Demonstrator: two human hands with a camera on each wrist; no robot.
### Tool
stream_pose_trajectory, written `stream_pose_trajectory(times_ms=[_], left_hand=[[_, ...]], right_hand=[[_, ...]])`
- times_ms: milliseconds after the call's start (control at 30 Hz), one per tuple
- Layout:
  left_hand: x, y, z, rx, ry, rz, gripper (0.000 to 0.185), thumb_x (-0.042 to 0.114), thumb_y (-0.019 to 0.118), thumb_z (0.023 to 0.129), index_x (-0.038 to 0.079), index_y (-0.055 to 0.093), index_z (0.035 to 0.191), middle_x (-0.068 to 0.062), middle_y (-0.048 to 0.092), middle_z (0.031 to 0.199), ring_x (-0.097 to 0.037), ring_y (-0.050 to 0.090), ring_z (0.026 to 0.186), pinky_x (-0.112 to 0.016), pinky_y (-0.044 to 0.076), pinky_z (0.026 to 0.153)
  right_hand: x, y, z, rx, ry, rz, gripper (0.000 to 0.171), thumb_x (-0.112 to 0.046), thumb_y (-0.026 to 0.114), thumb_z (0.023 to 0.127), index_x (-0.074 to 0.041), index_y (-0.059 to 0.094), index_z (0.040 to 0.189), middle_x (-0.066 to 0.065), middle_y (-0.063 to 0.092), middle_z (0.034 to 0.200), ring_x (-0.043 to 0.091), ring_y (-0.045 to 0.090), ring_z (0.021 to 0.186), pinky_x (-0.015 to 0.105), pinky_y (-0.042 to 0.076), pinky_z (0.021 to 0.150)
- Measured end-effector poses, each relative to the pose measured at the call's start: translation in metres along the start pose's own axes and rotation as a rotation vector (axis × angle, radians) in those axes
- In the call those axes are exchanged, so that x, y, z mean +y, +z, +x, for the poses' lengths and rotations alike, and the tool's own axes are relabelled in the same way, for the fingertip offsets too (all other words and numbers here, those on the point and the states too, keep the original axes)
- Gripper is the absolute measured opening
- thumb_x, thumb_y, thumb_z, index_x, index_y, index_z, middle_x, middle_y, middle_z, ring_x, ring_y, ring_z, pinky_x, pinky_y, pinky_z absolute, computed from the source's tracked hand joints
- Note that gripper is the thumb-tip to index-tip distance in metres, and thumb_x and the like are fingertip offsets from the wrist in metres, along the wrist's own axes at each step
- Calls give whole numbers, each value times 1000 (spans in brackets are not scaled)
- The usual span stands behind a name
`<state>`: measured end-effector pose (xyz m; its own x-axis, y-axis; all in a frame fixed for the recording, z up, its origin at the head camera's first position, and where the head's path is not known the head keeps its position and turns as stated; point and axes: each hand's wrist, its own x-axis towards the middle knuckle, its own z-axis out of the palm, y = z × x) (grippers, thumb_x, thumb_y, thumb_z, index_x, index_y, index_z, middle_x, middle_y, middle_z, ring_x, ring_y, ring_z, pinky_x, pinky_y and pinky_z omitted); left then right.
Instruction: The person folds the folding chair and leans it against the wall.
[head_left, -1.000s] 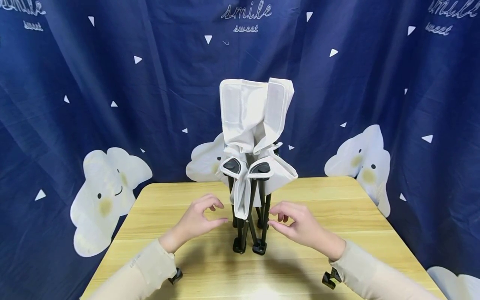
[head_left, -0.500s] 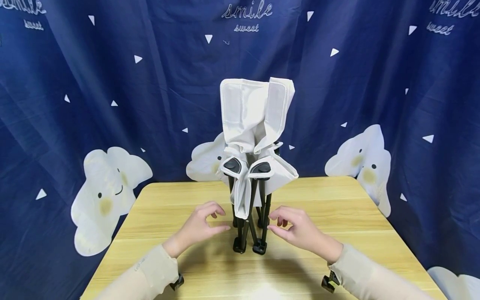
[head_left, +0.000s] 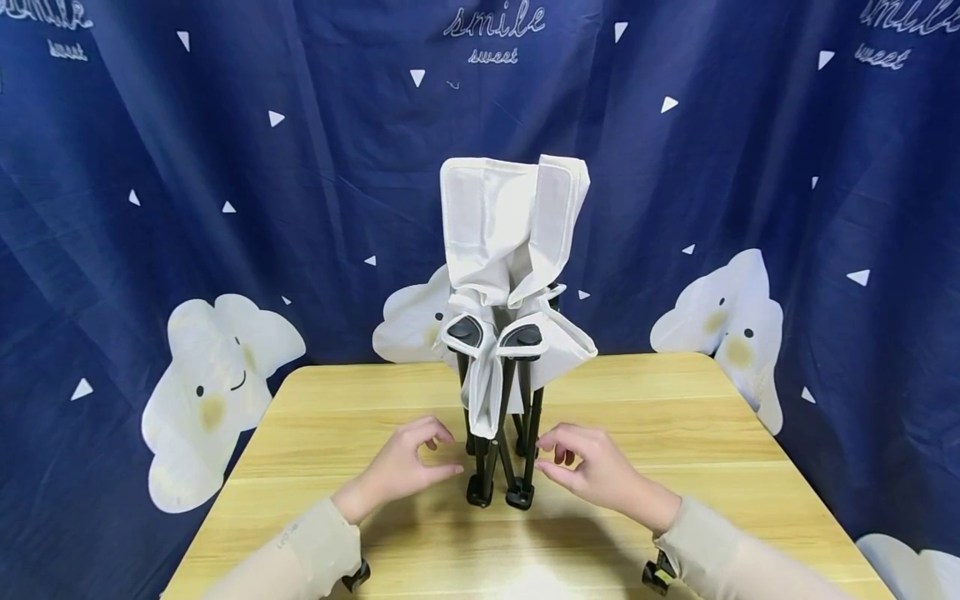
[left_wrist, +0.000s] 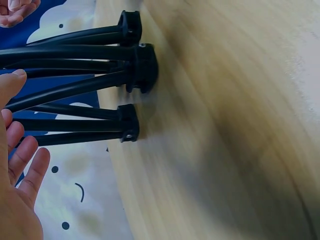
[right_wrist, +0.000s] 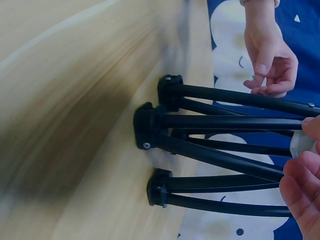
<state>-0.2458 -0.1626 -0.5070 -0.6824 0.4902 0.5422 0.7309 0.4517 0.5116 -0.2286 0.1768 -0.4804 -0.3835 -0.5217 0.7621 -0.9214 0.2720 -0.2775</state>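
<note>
A small folded camp chair [head_left: 510,242] with white fabric and black legs [head_left: 498,467] stands upright on the wooden table [head_left: 675,433]. My left hand [head_left: 442,454] hovers just left of the legs, its fingers loosely curved and holding nothing. Just right of them my right hand [head_left: 553,454] mirrors it, also empty. Neither hand plainly touches the chair. In the left wrist view the black legs [left_wrist: 75,90] end in feet on the table [left_wrist: 225,125], with my left fingers [left_wrist: 20,165] beside them. The right wrist view shows the legs [right_wrist: 215,135], my right fingers [right_wrist: 300,195] and the left hand [right_wrist: 267,55].
A dark blue curtain [head_left: 225,167] with white cloud figures hangs behind and around the table. The table's far edge lies close behind the chair. Black wrist-camera mounts [head_left: 654,573] show under both sleeves.
Both hands have sunk a little lower and drawn nearer the chair's feet. The chair has not moved.
</note>
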Motion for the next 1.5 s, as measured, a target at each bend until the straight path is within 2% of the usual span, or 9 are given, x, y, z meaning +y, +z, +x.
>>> stream_pose_trajectory(times_ms=[167, 433, 567, 733, 933, 1133, 1333, 1500], left_hand=[[-2, 6, -5, -12, 0, -5, 33, 15, 97, 76, 14, 74, 99, 2, 76, 102, -11, 68, 91, -28, 61, 80], [-2, 13, -11, -87, -86, 3, 33, 21, 95, 80, 14, 74, 104, -4, 76, 104, -19, 69, 91, -28, 60, 83], [-4, 17, -14, -95, -85, 0, 32, 22, 95, 81, 13, 74, 104, -5, 75, 103, -27, 70, 90, -29, 61, 82], [-6, 22, -16, -115, -77, 2, 34, 22, 95, 81, 8, 74, 104, -7, 75, 102, -29, 70, 88, -30, 62, 80], [-6, 25, -15, -150, -99, -28, 39, 22, 95, 81, 1, 74, 108, -14, 75, 105, -32, 73, 94, -33, 64, 84], [-9, 30, -15, -199, -187, -59, 57, 28, 95, 82, -3, 71, 125, -16, 77, 118, -36, 74, 105, -42, 64, 93], [-9, 35, -14, -229, -248, -63, 70, 35, 94, 83, -3, 67, 135, -18, 76, 126, -35, 74, 111, -45, 63, 98], [-9, 39, -14, -240, -256, -67, 72, 36, 94, 83, -4, 66, 137, -19, 76, 128, -34, 74, 113, -44, 63, 99]], right_hand=[[2, 4, -6, -2, 13, 1, 27, 2, 88, 80, -8, 74, 101, 4, 77, 86, 11, 66, 65, 14, 56, 61], [3, 9, -14, -19, 62, 14, 24, 1, 87, 82, -7, 74, 100, 5, 77, 86, 9, 66, 65, 12, 56, 61], [4, 12, -17, -23, 75, 13, 26, 2, 88, 80, -7, 74, 100, 4, 76, 86, 9, 66, 65, 13, 56, 61], [5, 15, -21, -29, 114, -2, 27, 2, 89, 78, -8, 74, 99, 3, 75, 85, 10, 65, 64, 15, 56, 59], [3, 17, -24, -43, 224, -44, 26, 0, 90, 78, -3, 77, 100, 6, 78, 89, 12, 67, 64, 18, 56, 57], [3, 18, -27, -94, 370, -79, 32, -13, 92, 82, 0, 76, 106, 12, 80, 91, 18, 71, 66, 26, 60, 60], [5, 23, -30, -163, 504, -96, 47, -26, 93, 84, 2, 74, 116, 12, 79, 93, 11, 71, 70, 22, 58, 63], [4, 26, -30, -180, 552, -85, 48, -28, 93, 84, 1, 73, 117, 13, 78, 92, 13, 71, 70, 20, 57, 64]])
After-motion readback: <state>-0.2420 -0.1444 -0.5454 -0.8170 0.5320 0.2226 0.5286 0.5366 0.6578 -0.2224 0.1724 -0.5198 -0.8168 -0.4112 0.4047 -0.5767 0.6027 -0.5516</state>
